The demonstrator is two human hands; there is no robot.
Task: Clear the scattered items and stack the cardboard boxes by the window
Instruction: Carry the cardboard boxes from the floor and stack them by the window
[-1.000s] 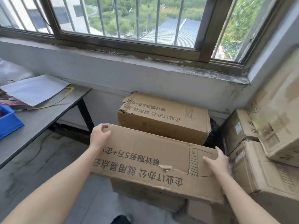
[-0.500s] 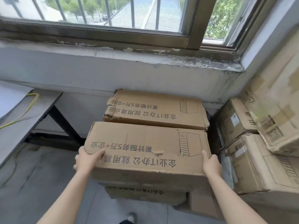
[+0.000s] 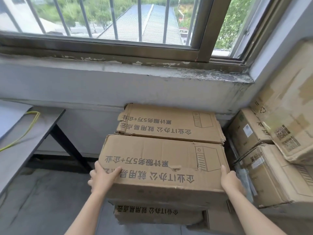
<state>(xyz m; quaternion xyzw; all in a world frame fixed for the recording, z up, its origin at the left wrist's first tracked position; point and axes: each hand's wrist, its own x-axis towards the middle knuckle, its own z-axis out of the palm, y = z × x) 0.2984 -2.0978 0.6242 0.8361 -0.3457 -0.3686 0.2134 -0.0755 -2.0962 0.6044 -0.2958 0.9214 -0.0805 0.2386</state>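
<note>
A worn cardboard box with printed black characters (image 3: 152, 160) lies flat on top of a similar lower box (image 3: 157, 216). My left hand (image 3: 103, 177) grips its near left corner, thumb on top. My right hand (image 3: 228, 180) holds its near right corner, thumb along the top edge. Its far edge touches a second box of the same print (image 3: 169, 124), which sits against the wall under the window (image 3: 118, 22).
A stack of taped cardboard boxes (image 3: 264, 170) fills the right corner, with a large one (image 3: 291, 106) leaning above. A grey table (image 3: 25, 133) with a yellow-green cable (image 3: 28, 128) stands at the left. Grey floor (image 3: 42, 200) lies between.
The held box moved forward and levelled until its far edge met the box by the wall. My left hand shifted from its far left corner to the near left corner.
</note>
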